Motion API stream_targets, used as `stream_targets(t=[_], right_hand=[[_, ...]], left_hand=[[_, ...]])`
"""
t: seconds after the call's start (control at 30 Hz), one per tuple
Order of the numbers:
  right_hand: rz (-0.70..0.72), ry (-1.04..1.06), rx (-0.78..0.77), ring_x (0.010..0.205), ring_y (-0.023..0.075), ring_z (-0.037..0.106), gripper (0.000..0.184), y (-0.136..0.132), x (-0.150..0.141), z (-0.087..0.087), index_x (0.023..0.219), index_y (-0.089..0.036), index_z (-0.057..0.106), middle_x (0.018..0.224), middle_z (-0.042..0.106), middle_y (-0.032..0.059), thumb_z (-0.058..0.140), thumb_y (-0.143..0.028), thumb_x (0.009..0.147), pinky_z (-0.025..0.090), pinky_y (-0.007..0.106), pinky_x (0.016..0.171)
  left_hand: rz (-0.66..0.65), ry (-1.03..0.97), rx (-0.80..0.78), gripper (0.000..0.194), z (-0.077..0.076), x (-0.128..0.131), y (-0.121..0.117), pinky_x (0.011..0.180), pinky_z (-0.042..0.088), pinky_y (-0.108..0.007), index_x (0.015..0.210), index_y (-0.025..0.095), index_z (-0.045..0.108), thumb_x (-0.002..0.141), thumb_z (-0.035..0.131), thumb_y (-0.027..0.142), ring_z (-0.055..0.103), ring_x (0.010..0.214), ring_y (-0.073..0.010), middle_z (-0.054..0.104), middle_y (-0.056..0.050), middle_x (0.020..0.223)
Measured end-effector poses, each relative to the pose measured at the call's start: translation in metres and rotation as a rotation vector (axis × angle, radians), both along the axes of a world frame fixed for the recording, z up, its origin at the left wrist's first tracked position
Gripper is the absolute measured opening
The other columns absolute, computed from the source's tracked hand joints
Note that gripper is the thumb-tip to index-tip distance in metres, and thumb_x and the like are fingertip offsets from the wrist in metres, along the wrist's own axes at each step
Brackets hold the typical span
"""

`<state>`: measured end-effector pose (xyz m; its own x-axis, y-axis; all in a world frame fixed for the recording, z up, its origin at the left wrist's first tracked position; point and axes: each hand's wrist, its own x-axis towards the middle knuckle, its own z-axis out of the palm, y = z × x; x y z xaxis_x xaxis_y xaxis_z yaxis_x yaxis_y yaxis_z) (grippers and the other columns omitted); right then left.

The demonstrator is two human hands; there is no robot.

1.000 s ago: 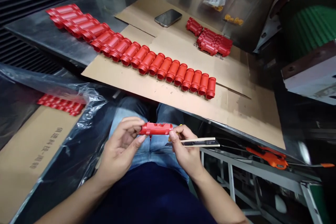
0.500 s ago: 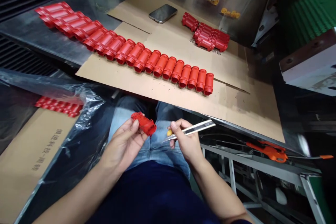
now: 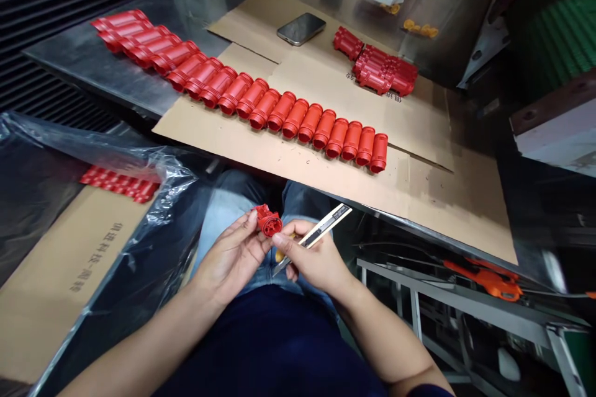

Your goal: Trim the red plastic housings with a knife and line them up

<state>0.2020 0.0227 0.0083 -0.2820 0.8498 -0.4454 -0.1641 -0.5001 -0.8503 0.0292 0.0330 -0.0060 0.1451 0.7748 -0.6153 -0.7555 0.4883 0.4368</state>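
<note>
Above my lap, my left hand (image 3: 235, 251) grips a red ribbed plastic cylinder (image 3: 267, 221), its open round end turned toward me. My right hand (image 3: 316, 257) is closed around a utility knife (image 3: 326, 224), whose handle points up and to the right and whose blade end points down and to the left. A small yellow piece (image 3: 280, 255) shows between the right fingers, partly hidden. The right thumb and fingertips are at the cylinder's near end, close to or touching it. A long row of similar red cylinders (image 3: 308, 122) lies on the cardboard (image 3: 261, 158).
A phone (image 3: 302, 29) and a cluster of red parts (image 3: 376, 67) lie toward the back, with yellow pieces (image 3: 419, 28) behind. At left, a plastic-lined box (image 3: 88, 248) holds red parts (image 3: 120, 183). Orange-handled tools (image 3: 487, 280) lie on a metal frame at right.
My right hand has moved left to the cylinder, and the knife has tilted more steeply. The cylinder has turned so its open end faces me. The whole view has shifted slightly.
</note>
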Motion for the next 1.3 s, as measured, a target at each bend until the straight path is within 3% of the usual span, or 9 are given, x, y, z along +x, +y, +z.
stream_targets(t=[0.1,0.17,0.23,0.3,0.37,0.53,0.77,1.3], right_hand=[[0.011,-0.132,0.145,0.047,0.0094,0.061,0.048,-0.002,0.01,0.002,0.087,-0.02,0.075,0.069,0.07,-0.0028,0.087,-0.066,0.096,0.049,0.019,0.042],[-0.034,-0.329,0.403,0.062,0.0148,0.072,0.032,-0.006,0.023,0.008,0.092,-0.022,0.082,0.082,0.078,0.0028,0.086,-0.052,0.102,0.061,0.026,0.056],[-0.074,-0.474,0.688,0.091,0.0249,0.084,0.013,-0.011,0.034,0.014,0.108,-0.025,0.089,0.102,0.085,0.0096,0.086,-0.037,0.104,0.072,0.038,0.08],[-0.055,-0.48,0.871,0.114,0.0316,0.085,0.027,-0.019,0.042,0.02,0.131,-0.028,0.088,0.121,0.088,0.0127,0.084,-0.025,0.105,0.073,0.047,0.098],[-0.015,-0.414,0.951,0.12,0.0325,0.086,0.045,-0.026,0.044,0.021,0.147,-0.031,0.081,0.132,0.088,0.012,0.082,-0.016,0.105,0.074,0.048,0.102],[-0.008,-0.313,0.967,0.113,0.028,0.088,0.05,-0.03,0.037,0.013,0.148,-0.035,0.08,0.142,0.084,0.0097,0.086,-0.014,0.103,0.076,0.042,0.095],[-0.035,-0.273,1.206,0.107,0.024,0.085,0.038,-0.017,0.03,0.008,0.147,-0.018,0.08,0.127,0.087,0.015,0.078,-0.014,0.109,0.075,0.037,0.092],[-0.029,-0.301,1.123,0.107,0.023,0.086,0.031,-0.022,0.034,0.011,0.14,-0.02,0.082,0.122,0.088,0.0112,0.08,-0.018,0.109,0.074,0.036,0.096]], left_hand=[[-0.003,0.038,0.106,0.028,0.005,-0.005,0.0,0.086,0.072,-0.029,0.117,0.02,0.079,0.094,0.095,0.018,0.084,0.091,-0.0194,0.085,-0.006,0.104],[-0.021,0.107,0.191,0.047,0.01,-0.01,0.0,0.089,0.072,-0.032,0.131,0.025,0.076,0.09,0.098,0.02,0.086,0.097,-0.0231,0.085,-0.007,0.11],[-0.037,0.181,0.257,0.062,0.015,-0.014,0.0,0.09,0.072,-0.035,0.143,0.028,0.073,0.088,0.1,0.024,0.087,0.097,-0.026,0.085,-0.008,0.114],[-0.047,0.223,0.29,0.067,0.018,-0.016,-0.001,0.091,0.072,-0.038,0.146,0.029,0.071,0.087,0.102,0.027,0.088,0.095,-0.0274,0.085,-0.008,0.115],[-0.057,0.235,0.298,0.061,0.019,-0.016,-0.001,0.09,0.072,-0.038,0.141,0.028,0.072,0.087,0.102,0.029,0.088,0.092,-0.0268,0.085,-0.008,0.114],[-0.085,0.242,0.298,0.05,0.018,-0.013,-0.004,0.077,0.069,-0.029,0.134,0.025,0.071,0.092,0.099,0.03,0.085,0.087,-0.0231,0.085,-0.009,0.109],[-0.098,0.241,0.319,0.047,0.017,-0.014,-0.007,0.079,0.07,-0.029,0.137,0.023,0.07,0.097,0.094,0.03,0.084,0.092,-0.0227,0.085,-0.009,0.107],[-0.123,0.196,0.298,0.047,0.016,-0.017,-0.006,0.077,0.072,-0.031,0.137,0.024,0.073,0.096,0.094,0.03,0.084,0.085,-0.0221,0.085,-0.009,0.108]])
